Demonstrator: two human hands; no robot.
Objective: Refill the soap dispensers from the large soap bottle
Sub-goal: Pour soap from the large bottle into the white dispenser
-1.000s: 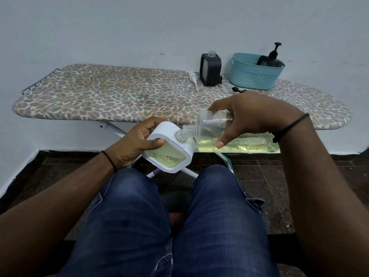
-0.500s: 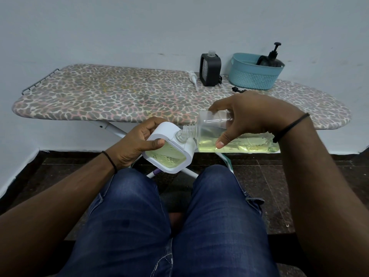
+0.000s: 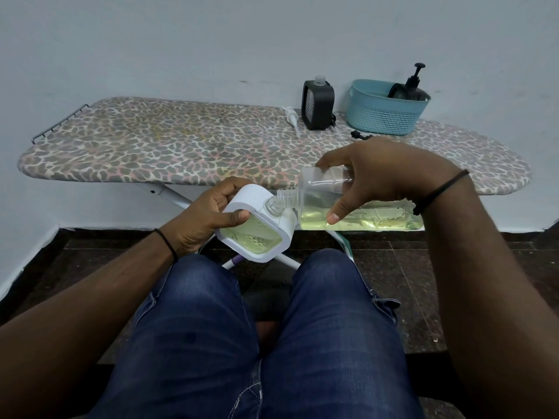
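My left hand [image 3: 202, 220] grips a white-framed soap dispenser [image 3: 257, 229] with a clear body holding pale yellow soap, tilted above my knees. My right hand [image 3: 384, 173] grips the large clear soap bottle [image 3: 357, 213], held on its side and about half full of yellow soap. The bottle's threaded neck meets the dispenser's open neck [image 3: 273, 204]. A black-framed dispenser [image 3: 318, 105] without a pump stands on the ironing board [image 3: 151, 146]. A white pump [image 3: 292, 119] lies beside it.
A teal basket [image 3: 384, 111] at the board's back right holds a black pump dispenser [image 3: 413, 84]. A small black part [image 3: 360, 135] lies in front of the basket. The board's white legs stand on the dark tiled floor beyond my knees. A pale wall runs behind.
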